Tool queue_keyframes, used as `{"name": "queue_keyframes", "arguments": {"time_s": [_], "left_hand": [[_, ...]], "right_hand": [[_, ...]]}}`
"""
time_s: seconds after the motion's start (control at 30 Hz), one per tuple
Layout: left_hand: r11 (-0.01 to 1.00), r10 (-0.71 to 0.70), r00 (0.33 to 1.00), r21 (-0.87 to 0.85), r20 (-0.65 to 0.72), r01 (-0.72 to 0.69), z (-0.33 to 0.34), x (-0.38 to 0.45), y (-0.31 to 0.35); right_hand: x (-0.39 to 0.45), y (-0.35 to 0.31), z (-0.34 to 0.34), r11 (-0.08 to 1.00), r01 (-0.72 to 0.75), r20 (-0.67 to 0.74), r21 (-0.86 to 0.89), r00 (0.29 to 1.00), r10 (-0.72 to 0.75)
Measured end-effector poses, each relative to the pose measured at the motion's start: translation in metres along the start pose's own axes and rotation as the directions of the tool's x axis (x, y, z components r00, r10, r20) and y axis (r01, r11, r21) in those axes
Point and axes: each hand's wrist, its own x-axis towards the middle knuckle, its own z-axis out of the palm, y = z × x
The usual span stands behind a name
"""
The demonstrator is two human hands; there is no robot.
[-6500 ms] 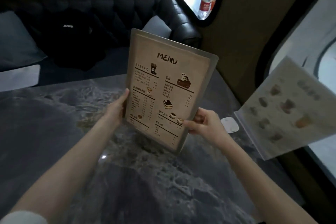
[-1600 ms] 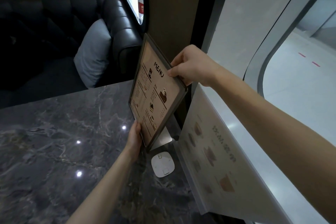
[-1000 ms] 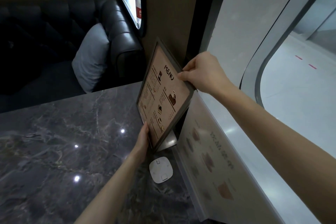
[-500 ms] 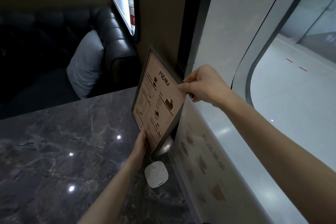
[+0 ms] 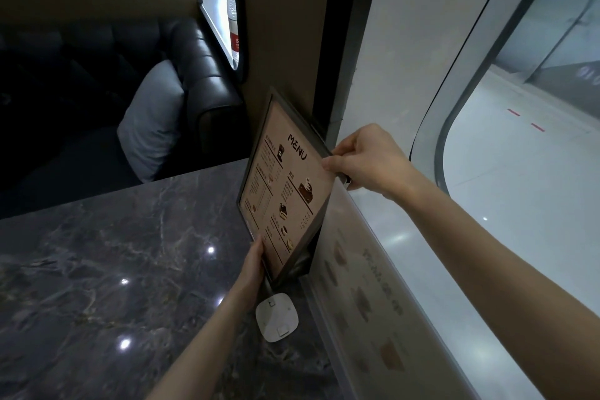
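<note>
A framed menu card (image 5: 285, 191) with a beige page headed "MENU" stands tilted against the wall at the far right edge of the dark marble table (image 5: 113, 269). My right hand (image 5: 363, 159) pinches its upper right corner, thumb on the front. My left hand (image 5: 255, 256) grips its lower left edge from below. The card's bottom corner sits beside a second clear menu sheet (image 5: 360, 299) that leans along the window ledge.
A white rounded call button (image 5: 276, 316) lies on the table just below the card. A black leather sofa (image 5: 194, 68) with a grey cushion (image 5: 152, 120) stands behind the table. A water bottle (image 5: 233, 26) shows in the window opening.
Both hands have carried the menu from the middle of the table to the right wall and lowered it there. Over the last second it sank slightly toward the table edge.
</note>
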Motion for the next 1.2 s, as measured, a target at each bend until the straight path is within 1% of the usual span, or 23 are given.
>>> {"name": "queue_keyframes", "arguments": {"time_s": [0.13, 0.27, 0.37, 0.5, 0.6, 0.67, 0.73, 0.77, 0.8, 0.83, 0.9, 0.93, 1.0, 1.03, 1.07, 1.13, 1.2], "left_hand": [[0.998, 0.032, 0.999, 0.049, -0.013, -0.032, -0.002, 0.002, 0.0], [0.998, 0.015, 0.999, 0.07, -0.043, -0.012, 0.0, -0.001, 0.0], [0.997, 0.029, 0.999, 0.073, -0.03, -0.027, 0.003, -0.003, 0.001], [0.995, -0.017, 0.999, 0.094, -0.052, 0.022, 0.0, -0.004, 0.004], [0.988, -0.028, 0.998, 0.148, -0.049, 0.035, -0.01, -0.001, 0.007], [0.979, -0.06, 0.998, 0.192, -0.031, 0.065, -0.012, -0.004, 0.013], [0.96, -0.077, 0.995, 0.266, -0.055, 0.089, -0.011, -0.007, 0.016], [0.941, -0.069, 0.994, 0.324, -0.09, 0.095, -0.009, -0.01, 0.016], [0.916, -0.056, 0.991, 0.388, -0.12, 0.099, -0.007, -0.013, 0.016], [0.865, -0.033, 0.99, 0.493, -0.14, 0.098, -0.004, -0.016, 0.015], [0.692, 0.034, 0.987, 0.716, -0.156, 0.089, -0.002, -0.022, 0.012], [0.613, 0.089, 0.984, 0.787, -0.155, 0.069, -0.001, -0.026, 0.009], [0.557, 0.206, 0.971, 0.83, -0.12, -0.016, 0.004, -0.041, 0.004], [0.528, 0.289, 0.953, 0.846, -0.089, -0.081, 0.006, -0.051, 0.0], [0.475, 0.379, 0.924, 0.868, -0.05, -0.147, 0.009, -0.061, -0.006], [0.356, 0.515, 0.856, 0.899, 0.039, -0.255, 0.015, -0.078, -0.023], [0.297, 0.566, 0.817, 0.896, 0.113, -0.33, 0.023, -0.091, -0.043]], "right_hand": [[-0.001, 0.003, 0.001, 1.0, 0.0, -0.011, 0.005, 1.0, 0.0], [-0.001, 0.004, 0.001, 1.0, 0.003, -0.015, 0.015, 1.0, -0.003], [0.0, 0.004, 0.001, 1.0, 0.004, -0.012, 0.024, 1.0, -0.004], [0.0, 0.004, 0.001, 1.0, 0.007, -0.005, 0.014, 1.0, -0.007], [-0.002, 0.005, 0.002, 1.0, 0.02, -0.026, 0.015, 0.999, -0.02], [-0.005, 0.006, 0.002, 0.999, 0.031, -0.041, 0.032, 0.999, -0.03], [-0.008, 0.006, 0.003, 0.998, 0.046, -0.053, 0.041, 0.998, -0.044], [-0.009, 0.006, 0.003, 0.998, 0.052, -0.053, 0.035, 0.997, -0.05], [-0.011, 0.006, 0.003, 0.998, 0.052, -0.046, 0.02, 0.998, -0.051], [-0.014, 0.006, 0.003, 0.999, 0.046, -0.036, -0.002, 0.998, -0.046], [-0.02, 0.005, 0.001, 0.999, 0.027, -0.003, -0.035, 1.0, -0.027], [-0.025, 0.004, -0.001, 0.999, 0.019, 0.014, -0.036, 1.0, -0.018], [-0.035, 0.004, -0.006, 0.998, 0.017, 0.025, -0.052, 1.0, -0.016], [-0.041, 0.005, -0.008, 0.996, 0.03, 0.011, -0.085, 1.0, -0.029], [-0.048, 0.006, -0.009, 0.991, 0.05, -0.013, -0.123, 0.999, -0.052], [-0.062, 0.009, -0.008, 0.981, 0.099, -0.08, -0.166, 0.99, -0.114], [-0.075, 0.012, -0.007, 0.974, 0.146, -0.116, -0.17, 0.979, -0.167]]}}
